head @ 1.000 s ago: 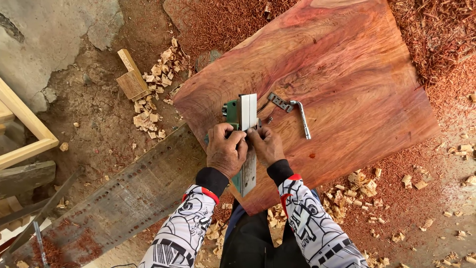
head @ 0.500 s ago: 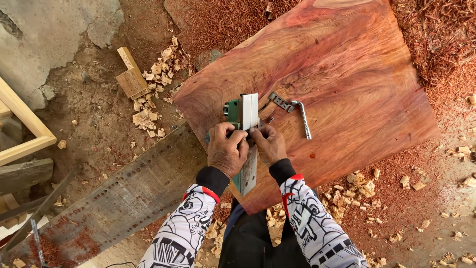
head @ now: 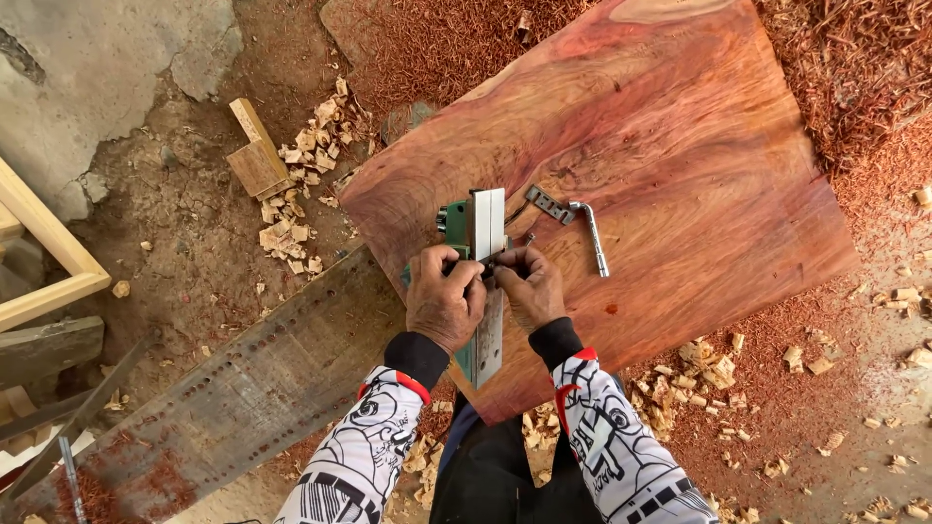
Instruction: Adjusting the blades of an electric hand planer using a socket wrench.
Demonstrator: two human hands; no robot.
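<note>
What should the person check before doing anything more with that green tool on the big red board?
1. Both hands on the green planer: left hand and right hand grip its middle: ok.
2. Planer rests on the red wood slab: ok.
3. Bent socket wrench lies beside the planer, apart from it: ok.
4. Small part between the fingers: cannot tell.
5. Slab bears steadily on the ground: cannot tell.

Just beyond the right hand point(head: 529, 288), a bent socket wrench point(head: 590, 236) and a flat metal bar point(head: 549, 205) lie on the red wooden slab point(head: 680, 146); past them the slab is bare. Left of the left hand point(head: 444, 301), a perforated metal plank point(head: 243, 388) blocks the ground.
</note>
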